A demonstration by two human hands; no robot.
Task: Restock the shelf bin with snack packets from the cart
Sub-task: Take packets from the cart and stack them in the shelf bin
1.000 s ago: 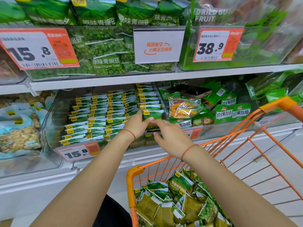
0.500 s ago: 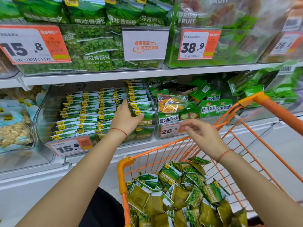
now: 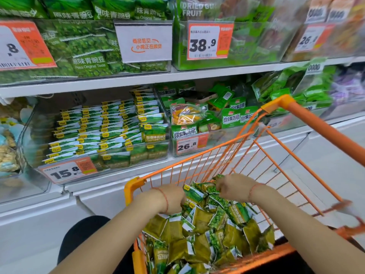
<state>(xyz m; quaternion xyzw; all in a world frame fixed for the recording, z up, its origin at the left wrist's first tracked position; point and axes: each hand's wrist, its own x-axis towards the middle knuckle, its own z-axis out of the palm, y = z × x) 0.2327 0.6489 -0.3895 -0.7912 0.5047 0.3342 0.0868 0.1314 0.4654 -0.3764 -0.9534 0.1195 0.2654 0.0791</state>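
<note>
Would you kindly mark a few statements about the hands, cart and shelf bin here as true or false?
1. Both hands are down in the orange cart. True.
2. The left hand rests on the shelf bin. False: it is at the snack packets in the cart.
3. The bin's price tag reads 15.8. True.
4. The cart holds no packets. False: it holds many.
5. The right hand has curled fingers at a packet. True.

Head view looks down, close over cart [image 3: 308, 123]; edges perhaps blurred.

White shelf [image 3: 138, 77] with clear bins [image 3: 27, 139] of stacked green packets [image 3: 102, 131].
</note>
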